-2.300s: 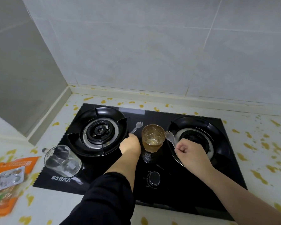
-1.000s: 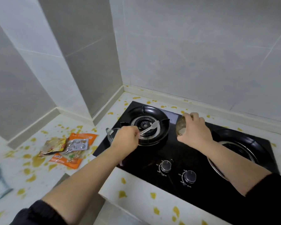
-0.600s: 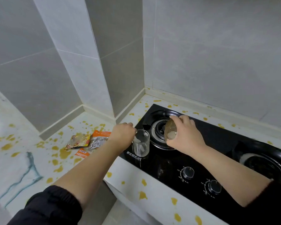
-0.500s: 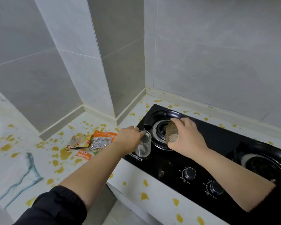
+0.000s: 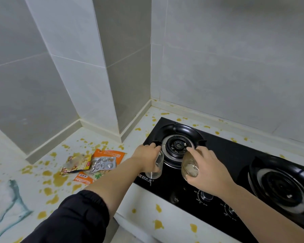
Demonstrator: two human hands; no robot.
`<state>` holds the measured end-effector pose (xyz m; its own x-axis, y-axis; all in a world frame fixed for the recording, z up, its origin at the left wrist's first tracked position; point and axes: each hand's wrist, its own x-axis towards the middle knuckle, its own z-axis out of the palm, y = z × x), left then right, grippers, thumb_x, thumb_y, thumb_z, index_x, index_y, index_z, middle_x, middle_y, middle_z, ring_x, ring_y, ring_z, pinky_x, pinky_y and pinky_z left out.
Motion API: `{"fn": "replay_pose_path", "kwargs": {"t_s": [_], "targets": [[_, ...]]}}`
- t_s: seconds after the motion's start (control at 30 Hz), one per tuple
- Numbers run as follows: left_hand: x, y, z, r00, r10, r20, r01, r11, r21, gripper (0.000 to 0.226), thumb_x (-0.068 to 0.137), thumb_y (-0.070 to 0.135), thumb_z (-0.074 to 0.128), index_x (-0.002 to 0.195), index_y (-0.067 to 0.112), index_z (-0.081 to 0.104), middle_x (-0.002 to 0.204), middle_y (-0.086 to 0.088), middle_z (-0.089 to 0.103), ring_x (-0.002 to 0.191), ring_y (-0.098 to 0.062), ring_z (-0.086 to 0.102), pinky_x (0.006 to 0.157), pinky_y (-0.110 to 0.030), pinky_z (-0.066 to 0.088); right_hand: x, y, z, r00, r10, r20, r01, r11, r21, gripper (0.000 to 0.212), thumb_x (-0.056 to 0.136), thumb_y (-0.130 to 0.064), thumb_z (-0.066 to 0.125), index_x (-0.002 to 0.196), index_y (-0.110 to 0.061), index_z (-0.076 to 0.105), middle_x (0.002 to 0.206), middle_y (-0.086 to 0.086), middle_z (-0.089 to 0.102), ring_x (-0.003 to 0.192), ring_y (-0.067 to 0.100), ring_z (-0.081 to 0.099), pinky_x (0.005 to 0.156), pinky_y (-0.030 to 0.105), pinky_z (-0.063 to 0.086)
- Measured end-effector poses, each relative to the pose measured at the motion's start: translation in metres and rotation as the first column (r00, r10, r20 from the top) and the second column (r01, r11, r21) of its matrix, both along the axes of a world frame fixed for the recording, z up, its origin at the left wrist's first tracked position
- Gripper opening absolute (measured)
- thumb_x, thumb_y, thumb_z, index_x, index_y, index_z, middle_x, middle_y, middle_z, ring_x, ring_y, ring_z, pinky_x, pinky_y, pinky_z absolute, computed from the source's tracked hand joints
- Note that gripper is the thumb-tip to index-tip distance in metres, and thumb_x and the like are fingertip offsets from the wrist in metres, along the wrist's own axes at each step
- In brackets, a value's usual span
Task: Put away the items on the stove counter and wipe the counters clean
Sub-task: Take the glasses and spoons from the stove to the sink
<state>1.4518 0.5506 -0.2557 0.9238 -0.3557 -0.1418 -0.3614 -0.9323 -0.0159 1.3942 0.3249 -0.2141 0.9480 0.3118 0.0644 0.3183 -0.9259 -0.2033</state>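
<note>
Head view, left hand: the left hand [image 5: 147, 153] gripped the rim of the clear glass [image 5: 158, 170] from above, fingers curled over it, at the front left corner of the stove [image 5: 235, 155].
Clear glass: a thin white stick [image 5: 151, 175] showed inside; whether the base rested on the stove could not be told.
Right hand: the right hand [image 5: 209, 170] was wrapped round the amber glass [image 5: 189, 168], which was tilted and had pale dregs in the bottom, just in front of the left burner [image 5: 178, 146].
Packets: orange packets [image 5: 111, 154] and a blister pack [image 5: 104, 164] lay on the spotted counter [image 5: 47, 186], left of the stove, untouched.
Risk, slip: a rim-only grip probably gave little hold; the clear glass could drop on the stove top.
Risk, knock: the two glasses were near each other and could clink if lifted carelessly.
Risk, spill: the tilt could let the dregs run out onto the stove.
Risk, knobs: the right forearm passed over the knobs [image 5: 205, 196] and could nudge one.
</note>
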Motion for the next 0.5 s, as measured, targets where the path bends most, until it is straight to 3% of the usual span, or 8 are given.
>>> {"fn": "replay_pose_path", "kwargs": {"t_s": [0.1,0.23,0.37,0.5], "targets": [[-0.019,0.016,0.002,0.997,0.054,-0.049,-0.059,0.993,-0.098,0.088,0.078,0.059,0.059,0.146,0.015,0.025,0.122,-0.005,0.047,0.102,-0.025,0.054,0.081,-0.035,0.045,-0.006,0.012,-0.003,1.000,0.013,-0.012,-0.013,1.000,0.016,0.082,0.069,-0.050,0.063,0.141,-0.034,0.026,0.137,-0.009,0.029,0.121,0.015,0.034,0.082,0.027,0.050],[-0.069,0.046,0.005,0.991,0.132,0.008,-0.128,0.971,-0.200,0.088,0.083,0.062,0.051,0.150,0.019,0.017,0.128,-0.004,0.044,0.107,-0.025,0.051,0.081,-0.031,0.042,-0.013,0.033,-0.004,0.995,0.094,-0.018,-0.094,0.995,0.036,0.081,0.072,-0.053,0.060,0.142,-0.035,0.024,0.139,-0.009,0.027,0.124,0.015,0.031,0.087,0.030,0.049],[-0.125,0.077,0.015,0.972,0.229,0.053,-0.213,0.955,-0.207,0.094,0.076,0.073,0.033,0.151,0.021,0.012,0.138,-0.006,0.039,0.120,-0.025,0.046,0.093,-0.037,0.044,-0.022,0.070,0.000,0.966,0.258,-0.011,-0.258,0.965,0.040,0.082,0.073,-0.050,0.060,0.144,-0.033,0.024,0.137,-0.007,0.027,0.124,0.018,0.032,0.090,0.029,0.044],[-0.174,0.111,0.034,0.952,0.290,0.100,-0.268,0.945,-0.188,0.088,0.082,0.063,0.052,0.151,0.020,0.017,0.131,-0.005,0.045,0.113,-0.025,0.051,0.088,-0.033,0.041,-0.045,0.126,0.005,0.919,0.394,-0.002,-0.393,0.917,0.071,0.083,0.072,-0.052,0.060,0.145,-0.033,0.023,0.138,-0.007,0.029,0.123,0.018,0.033,0.094,0.028,0.041]]}}
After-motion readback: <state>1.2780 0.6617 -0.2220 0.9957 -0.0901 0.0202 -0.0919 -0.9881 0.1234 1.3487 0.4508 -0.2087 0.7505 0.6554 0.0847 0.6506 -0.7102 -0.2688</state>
